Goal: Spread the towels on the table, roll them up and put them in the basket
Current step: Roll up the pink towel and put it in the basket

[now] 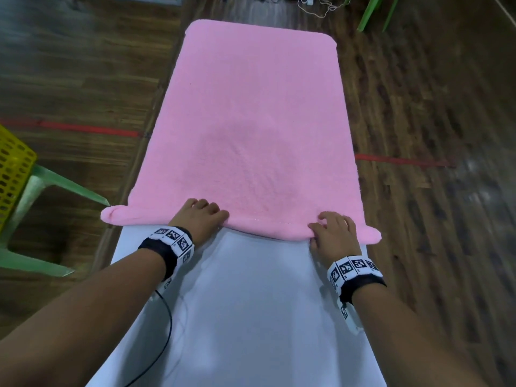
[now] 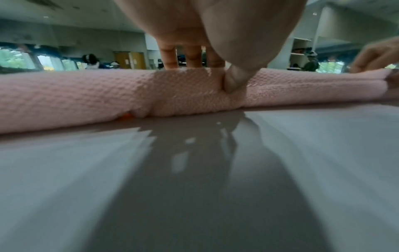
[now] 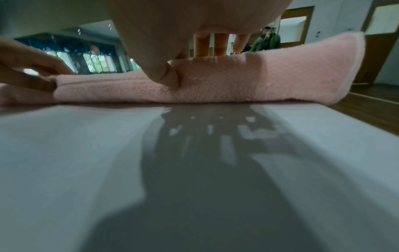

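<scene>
The two forearms, each with a marker-studded wristband (image 1: 352,270), fill the foreground, reaching out over the bare white bench (image 1: 251,303); past them the left hand (image 1: 199,219) and the right hand (image 1: 333,230) sit on the near end of the pink towel (image 1: 251,113), which lies spread flat along the bench and runs away to its far end. That near end is turned over into a low roll (image 2: 86,98), only a first turn by the look of it; each hand is clamped on it, fingers (image 2: 170,58) draped over the top and the thumb (image 2: 233,80) dug into the near face, and the right wrist view shows the same grip with the thumb (image 3: 166,76) pressed in. The roll's two ends stick out past the bench edges on either side, unsupported; the right-hand end (image 3: 336,68) flares up loosely. The likely trouble lies there: if the hands push forward unevenly, or only the middle tightens while the ends stay slack, the roll could cone or telescope; a loose core now would probably give a floppy bundle that unrolls when lifted. The yellow basket (image 1: 14,174) stands on a green stool (image 1: 50,188) off to the left, well apart from the towel; carrying a slack roll that far could let it sag open.
</scene>
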